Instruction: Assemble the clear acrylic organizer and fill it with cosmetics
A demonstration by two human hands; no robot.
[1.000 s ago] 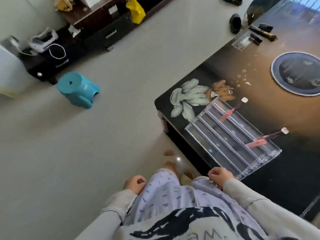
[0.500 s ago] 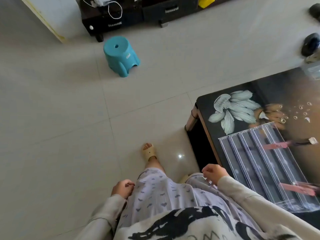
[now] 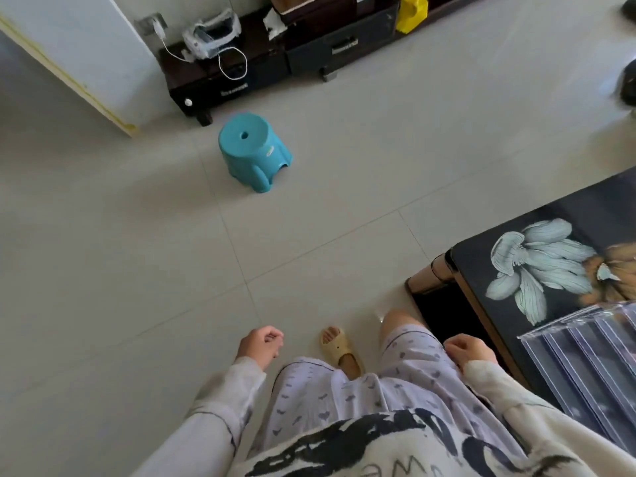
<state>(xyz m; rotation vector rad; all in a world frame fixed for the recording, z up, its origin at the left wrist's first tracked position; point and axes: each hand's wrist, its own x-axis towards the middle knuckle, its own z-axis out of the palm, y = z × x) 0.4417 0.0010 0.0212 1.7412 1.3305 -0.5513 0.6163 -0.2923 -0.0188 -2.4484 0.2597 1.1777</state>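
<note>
While both hands hang idle beside thighs, organizer lies off to right. Left hand (image 3: 260,346): fingers loosely curled, nothing held, over floor, well apart from table (image 3: 581,208). Right hand (image 3: 469,349): loosely curled, nothing held, just beside table edge, so the nearer hand. Clear acrylic organizer (image 3: 585,366) on table, right of right hand, cut by frame edge; channels run diagonally, far-left to near-right. No cosmetics visible. Likely reach: rightward, right hand leading.
</note>
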